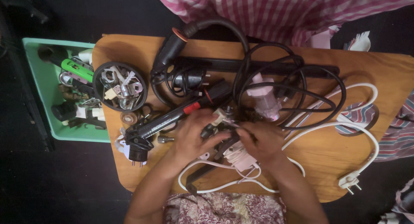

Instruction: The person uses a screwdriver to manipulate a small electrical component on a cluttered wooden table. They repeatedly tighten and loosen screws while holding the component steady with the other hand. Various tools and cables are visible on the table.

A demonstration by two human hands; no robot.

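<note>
In the head view, a small dark plug part (pixel 210 130) is pinched in the fingers of the left hand (pixel 189 135) at the middle of the wooden surface (pixel 327 150). The right hand (pixel 263 140) is closed on a bundle of white cable (pixel 239 157) just beside it. Black cords (pixel 297 84) are heaped behind; a round bowl of metal bits (pixel 120 86) and a green tray (pixel 41 90) lie to the left.

A wooden surface (pixel 327 159) with rounded corners carries a crowded heap. A round black bowl of metal bits (pixel 120 86) sits at its far left corner. A long black power strip (pixel 258 65) lies along the far edge, under looped black cables (pixel 302 84). A white cable (pixel 366 120) curves along the right edge, its white plug (pixel 350 181) at the near right corner. A black plug (pixel 138 153) lies by the left edge.
</note>
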